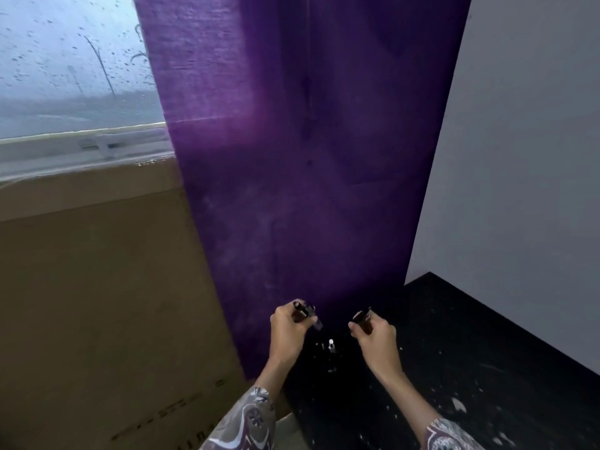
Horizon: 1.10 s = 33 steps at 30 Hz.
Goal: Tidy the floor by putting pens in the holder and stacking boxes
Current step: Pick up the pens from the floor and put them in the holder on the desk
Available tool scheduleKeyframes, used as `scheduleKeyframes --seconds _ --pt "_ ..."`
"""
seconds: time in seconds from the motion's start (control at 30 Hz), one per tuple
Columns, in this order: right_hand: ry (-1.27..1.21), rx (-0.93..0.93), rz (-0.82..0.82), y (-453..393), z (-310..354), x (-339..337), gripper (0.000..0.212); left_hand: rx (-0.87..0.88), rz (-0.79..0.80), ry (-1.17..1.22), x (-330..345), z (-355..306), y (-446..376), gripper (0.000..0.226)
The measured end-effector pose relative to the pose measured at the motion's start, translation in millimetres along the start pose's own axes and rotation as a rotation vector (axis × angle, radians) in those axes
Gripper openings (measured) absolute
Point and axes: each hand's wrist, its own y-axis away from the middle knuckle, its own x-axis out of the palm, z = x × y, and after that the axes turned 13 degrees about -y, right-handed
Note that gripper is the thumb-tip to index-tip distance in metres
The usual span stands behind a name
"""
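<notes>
My left hand [287, 332] is closed around a bunch of dark pens [305, 311], their ends sticking up and to the right. My right hand [376, 342] grips another dark pen [363, 318] that points up and to the left. Between and below both hands something dark with a small white tip [331, 345] stands on the black floor [454, 352]; I cannot tell whether it is the holder. A large brown cardboard box [97, 287] stands upright at the left.
A purple curtain [308, 157] hangs down to the floor straight ahead, overlapping the cardboard box. A rain-speckled window [65, 60] is at the upper left. A grey wall [535, 157] closes off the right. The black floor is flecked with white specks.
</notes>
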Motion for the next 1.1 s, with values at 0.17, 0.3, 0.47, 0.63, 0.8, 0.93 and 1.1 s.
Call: scheduleKeyframes --seconds 0.17,0.3,0.47,0.63,0.8,0.93,1.1 --pt "0.168 0.059 0.216 -24 -31 12 0.026 -0.060 0.142 -0.116 30 22 -26 0.026" --pt "0.236 0.092 0.350 -27 -39 14 0.021 -0.021 0.281 -0.256 42 38 -28 0.022" --pt "0.203 0.024 0.304 -25 -38 10 0.024 0.025 0.260 -0.321 42 46 -29 0.021" --pt "0.265 -0.067 0.240 -20 -44 12 0.012 0.125 0.218 -0.477 38 46 -25 0.017" --pt "0.302 0.043 0.267 -25 -38 15 0.020 0.249 0.309 -0.827 40 40 -20 0.031" --pt "0.286 -0.031 0.172 -17 -31 18 0.023 0.249 0.270 -0.831 32 40 -7 0.042" --pt "0.232 -0.174 0.150 11 -6 33 0.020 0.226 0.188 -0.792 -5 47 22 0.044"
